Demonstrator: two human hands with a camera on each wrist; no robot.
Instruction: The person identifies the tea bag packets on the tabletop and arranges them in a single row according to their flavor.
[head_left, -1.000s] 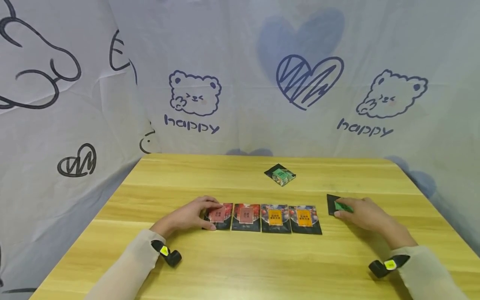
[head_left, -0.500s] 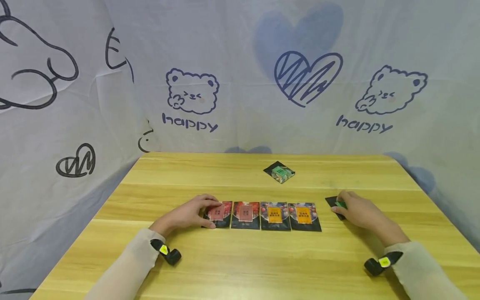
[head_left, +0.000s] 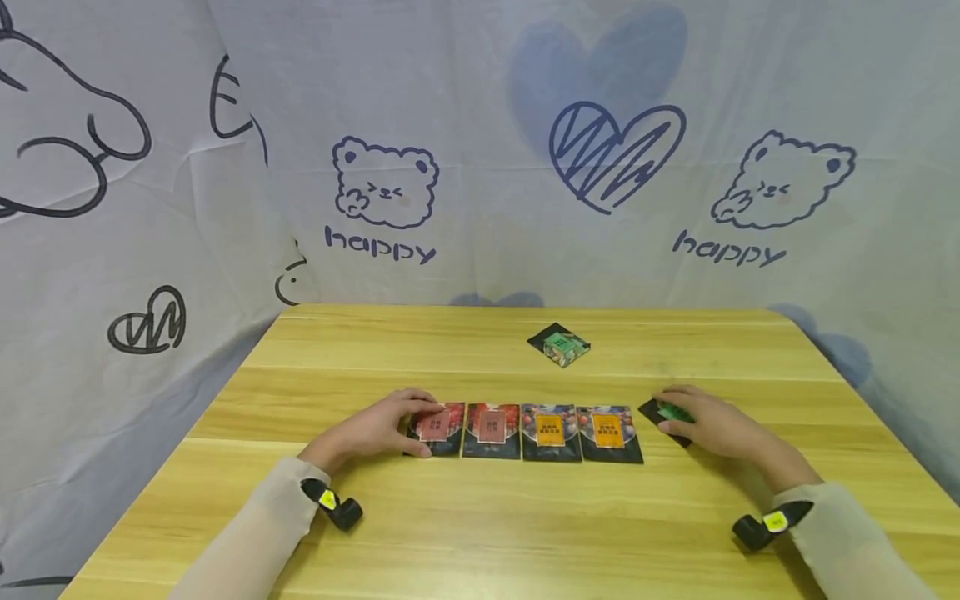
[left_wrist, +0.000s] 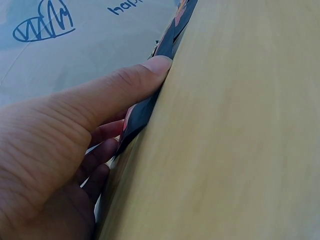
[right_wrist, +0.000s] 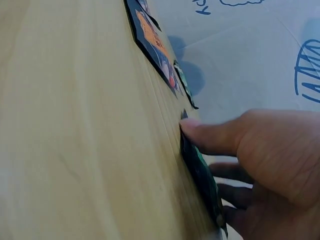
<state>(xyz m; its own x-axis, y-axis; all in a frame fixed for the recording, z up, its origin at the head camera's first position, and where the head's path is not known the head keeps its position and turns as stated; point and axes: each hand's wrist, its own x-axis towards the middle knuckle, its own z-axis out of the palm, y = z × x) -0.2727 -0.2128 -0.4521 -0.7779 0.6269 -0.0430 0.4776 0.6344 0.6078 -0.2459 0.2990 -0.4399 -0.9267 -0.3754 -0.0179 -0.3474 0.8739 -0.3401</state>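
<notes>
My left hand [head_left: 375, 427] rests on a red-and-black packet [head_left: 442, 428] at the left end of a row, its fingers partly covering it. In the left wrist view the thumb [left_wrist: 132, 80] lies on the packet's dark near edge, with the other fingers beside its left side. At the right, my right hand [head_left: 716, 423] holds a black packet with a green label [head_left: 672, 411] by its edges, thumb near and fingers beyond. This packet lies tilted on the table, apart from the row, and the hand hides part of it.
Between the hands lie another red packet [head_left: 492, 430] and two orange-labelled packets [head_left: 551, 432], lined up side by side. Farther back is a green-labelled packet [head_left: 559, 345], turned at an angle. The wooden table [head_left: 480, 525] meets a white cloth backdrop [head_left: 480, 167] with drawings.
My right hand has shifted its grip on the green-labelled packet, which has turned and slid slightly left towards the row. My left hand stays in place on the red packet.
</notes>
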